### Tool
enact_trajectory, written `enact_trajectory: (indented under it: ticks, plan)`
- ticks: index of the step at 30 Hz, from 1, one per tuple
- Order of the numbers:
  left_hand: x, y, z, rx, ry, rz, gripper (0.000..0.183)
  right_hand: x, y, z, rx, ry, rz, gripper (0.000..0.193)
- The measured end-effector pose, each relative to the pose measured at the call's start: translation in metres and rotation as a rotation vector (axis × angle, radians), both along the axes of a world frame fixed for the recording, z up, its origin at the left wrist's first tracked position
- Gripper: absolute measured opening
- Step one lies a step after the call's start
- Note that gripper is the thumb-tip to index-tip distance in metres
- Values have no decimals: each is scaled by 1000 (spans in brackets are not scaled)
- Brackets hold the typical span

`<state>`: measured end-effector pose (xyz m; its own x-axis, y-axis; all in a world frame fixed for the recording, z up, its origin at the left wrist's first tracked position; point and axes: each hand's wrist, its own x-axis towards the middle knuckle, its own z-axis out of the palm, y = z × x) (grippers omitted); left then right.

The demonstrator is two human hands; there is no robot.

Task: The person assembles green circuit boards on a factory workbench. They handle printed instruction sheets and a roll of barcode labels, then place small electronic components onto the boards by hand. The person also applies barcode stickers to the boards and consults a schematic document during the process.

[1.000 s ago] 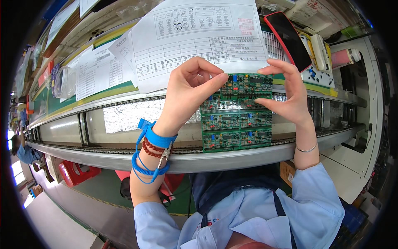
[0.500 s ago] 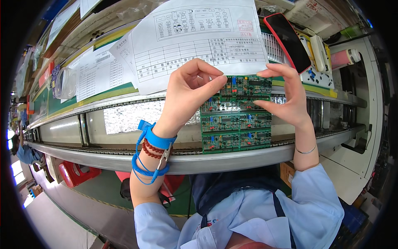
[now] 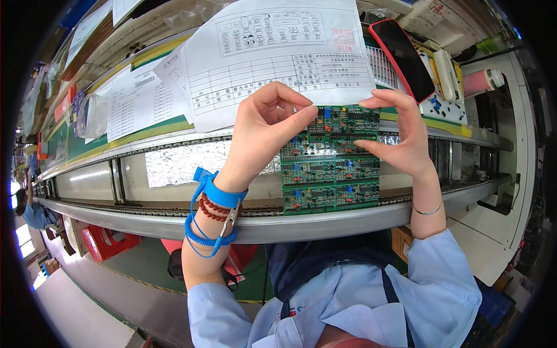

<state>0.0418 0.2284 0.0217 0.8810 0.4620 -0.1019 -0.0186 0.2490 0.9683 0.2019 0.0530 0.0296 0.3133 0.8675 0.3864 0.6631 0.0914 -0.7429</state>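
Note:
A small green circuit board (image 3: 343, 120), dotted with blue and red parts, is held over the far end of a larger green circuit board panel (image 3: 331, 174). My left hand (image 3: 270, 124) pinches thumb and index finger together at the small board's far left corner. With my right hand (image 3: 400, 127) I grip its right part, fingertips at the far edge and thumb at the near edge. The panel lies across the rails of a conveyor (image 3: 232, 223), its far part covered by the small board and my hands. A blue wrist strap (image 3: 226, 194) with a coiled cord circles my left wrist.
Beyond the conveyor lie a printed drawing sheet (image 3: 261, 64) and other papers (image 3: 142, 101). A phone with a red rim (image 3: 403, 61) rests to the right, near loose dark parts (image 3: 444, 109) and a pink cylinder (image 3: 481, 82). A foil-like sheet (image 3: 185, 165) sits between the rails.

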Motion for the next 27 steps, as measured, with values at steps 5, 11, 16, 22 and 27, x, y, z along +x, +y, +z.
enact_trajectory:
  ticks: [5, 11, 16, 22, 27]
  plan:
    - [-1, 0, 1, -4, -6, 6, 10, 1, 1, 1, 6, -19, 23, 71]
    - [0, 0, 1, 3, -6, 4, 8, 1, 1, 2, -2, -24, 21, 72]
    - [0, 0, 1, 4, -11, 3, 8, 0, 1, 3, -15, -19, 15, 72]
    - [0, 0, 0, 6, -15, 1, 8, 0, 1, 3, -9, -14, 16, 72]
    - [1, 0, -3, -31, -51, 20, 11, 0, 1, 4, -15, -15, 20, 73]
